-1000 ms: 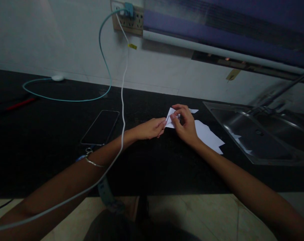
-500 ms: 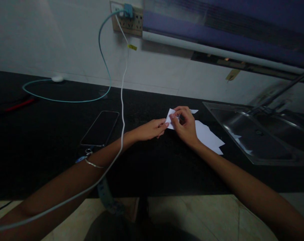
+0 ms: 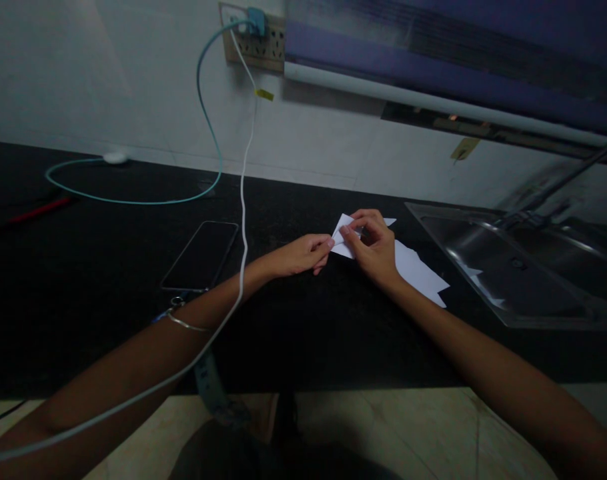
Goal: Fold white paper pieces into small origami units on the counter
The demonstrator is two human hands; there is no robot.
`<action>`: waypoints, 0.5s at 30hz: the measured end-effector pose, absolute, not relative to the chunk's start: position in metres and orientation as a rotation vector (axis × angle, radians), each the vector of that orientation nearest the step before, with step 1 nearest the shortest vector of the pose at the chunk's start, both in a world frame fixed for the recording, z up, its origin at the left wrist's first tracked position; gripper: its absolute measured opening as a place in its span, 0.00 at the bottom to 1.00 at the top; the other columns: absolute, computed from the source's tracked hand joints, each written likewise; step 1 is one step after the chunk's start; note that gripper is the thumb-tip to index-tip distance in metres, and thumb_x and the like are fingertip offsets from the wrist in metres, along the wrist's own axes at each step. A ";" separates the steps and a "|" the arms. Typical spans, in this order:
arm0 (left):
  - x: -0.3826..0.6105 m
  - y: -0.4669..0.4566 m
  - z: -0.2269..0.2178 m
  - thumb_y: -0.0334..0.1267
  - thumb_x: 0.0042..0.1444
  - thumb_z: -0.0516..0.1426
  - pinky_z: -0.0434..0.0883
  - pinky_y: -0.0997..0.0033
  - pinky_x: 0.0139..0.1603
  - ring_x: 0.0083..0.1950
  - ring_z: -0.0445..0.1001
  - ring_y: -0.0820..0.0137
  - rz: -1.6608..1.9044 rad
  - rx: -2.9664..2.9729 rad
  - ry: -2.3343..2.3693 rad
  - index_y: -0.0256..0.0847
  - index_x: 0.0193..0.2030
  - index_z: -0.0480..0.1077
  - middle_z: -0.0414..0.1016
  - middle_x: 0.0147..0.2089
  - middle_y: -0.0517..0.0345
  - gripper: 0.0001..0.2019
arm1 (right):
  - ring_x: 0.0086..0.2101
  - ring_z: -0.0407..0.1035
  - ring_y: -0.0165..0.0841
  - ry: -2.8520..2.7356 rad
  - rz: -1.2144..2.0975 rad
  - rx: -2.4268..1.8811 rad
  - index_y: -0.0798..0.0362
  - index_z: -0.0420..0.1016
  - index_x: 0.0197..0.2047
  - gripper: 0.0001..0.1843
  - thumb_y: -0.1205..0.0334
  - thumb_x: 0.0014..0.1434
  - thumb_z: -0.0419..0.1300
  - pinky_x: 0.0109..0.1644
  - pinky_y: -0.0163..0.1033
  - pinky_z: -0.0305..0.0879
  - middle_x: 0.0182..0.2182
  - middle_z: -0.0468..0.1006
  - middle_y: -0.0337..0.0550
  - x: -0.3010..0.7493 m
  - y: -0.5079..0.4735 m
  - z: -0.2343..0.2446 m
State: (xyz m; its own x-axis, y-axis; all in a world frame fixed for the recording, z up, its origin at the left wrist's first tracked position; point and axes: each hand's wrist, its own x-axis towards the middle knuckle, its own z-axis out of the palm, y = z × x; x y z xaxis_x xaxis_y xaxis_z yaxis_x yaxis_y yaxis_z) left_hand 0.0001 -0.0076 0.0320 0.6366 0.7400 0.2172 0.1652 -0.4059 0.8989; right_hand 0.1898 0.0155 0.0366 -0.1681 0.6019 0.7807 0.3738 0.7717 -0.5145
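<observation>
A small folded piece of white paper [image 3: 342, 249] is held just above the dark countertop [image 3: 303, 333]. My left hand [image 3: 306, 255] pinches its left edge between thumb and fingers. On the paper's right side, my right hand [image 3: 376, 247] is closed with thumb and fingertips pressed on it, hiding part of the folds. Several loose white sheets [image 3: 419, 273] lie spread on the counter, partly behind my right hand and forearm. Another white paper tip [image 3: 390, 221] shows just beyond my right knuckles.
A phone [image 3: 201, 257] lies left of my hands. A white cable [image 3: 244, 220] hangs from the wall socket [image 3: 263, 47] across my left forearm. A teal cable [image 3: 133, 201] loops at the back left. To the right is a steel sink [image 3: 523, 273] with its faucet.
The folded paper has tilted slightly in my fingers. My left hand has risen a little along its edge, and my right hand has shifted slightly right. Both keep hold.
</observation>
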 end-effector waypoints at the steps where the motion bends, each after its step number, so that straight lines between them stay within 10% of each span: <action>1: 0.000 -0.008 0.032 0.46 0.69 0.45 0.63 0.74 0.28 0.24 0.65 0.76 0.781 1.920 0.706 0.41 0.32 0.58 0.62 0.25 0.65 0.15 | 0.41 0.69 0.37 -1.776 0.255 -0.754 0.50 0.72 0.31 0.07 0.58 0.57 0.64 0.41 0.45 0.69 0.38 0.71 0.43 0.189 0.016 0.037; 15: 0.002 -0.016 0.040 0.44 0.70 0.42 0.62 0.74 0.26 0.23 0.65 0.75 0.722 2.090 0.963 0.41 0.28 0.60 0.66 0.23 0.61 0.19 | 0.40 0.67 0.35 -1.737 0.349 -0.786 0.50 0.71 0.29 0.08 0.58 0.58 0.63 0.43 0.43 0.65 0.36 0.70 0.42 0.187 0.016 0.037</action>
